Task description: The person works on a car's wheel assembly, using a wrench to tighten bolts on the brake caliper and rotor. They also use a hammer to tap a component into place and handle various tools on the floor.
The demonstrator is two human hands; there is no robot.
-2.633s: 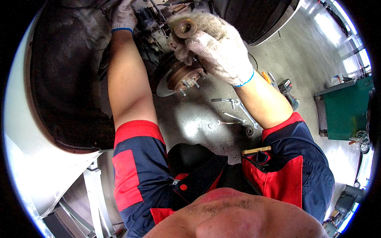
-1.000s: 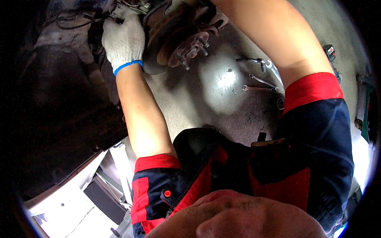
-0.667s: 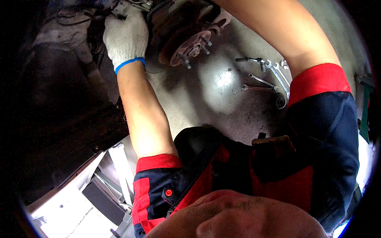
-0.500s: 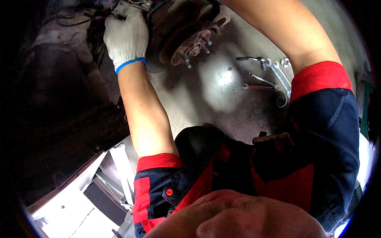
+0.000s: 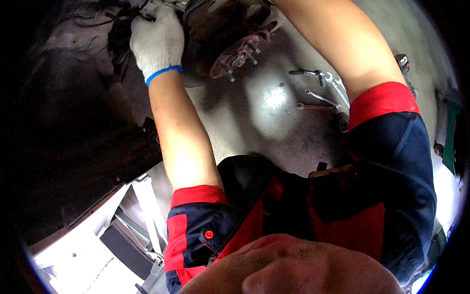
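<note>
My left hand (image 5: 157, 45), in a white knit glove with a blue cuff, reaches up among dark metal parts at the upper left. Its fingers curl over at the top around something I cannot make out. My right forearm (image 5: 345, 44) stretches past the top edge, so the right hand is out of sight. Between the arms, right of the gloved hand, is a rusty wheel hub (image 5: 236, 60) with several studs sticking out. Dark hoses or cables (image 5: 192, 10) run close beside the glove.
On the grey floor lie a ratchet (image 5: 304, 72), several wrenches (image 5: 323, 99) and a dark round part (image 5: 342, 121). Beyond my right arm is a black and red tool (image 5: 403, 63). A dark vehicle underside fills the left; a pale metal frame (image 5: 147, 206) stands at lower left.
My right arm has shifted slightly left and down, exposing the black and red tool beyond it. The left hand stays at nearly the same spot among the metal parts.
</note>
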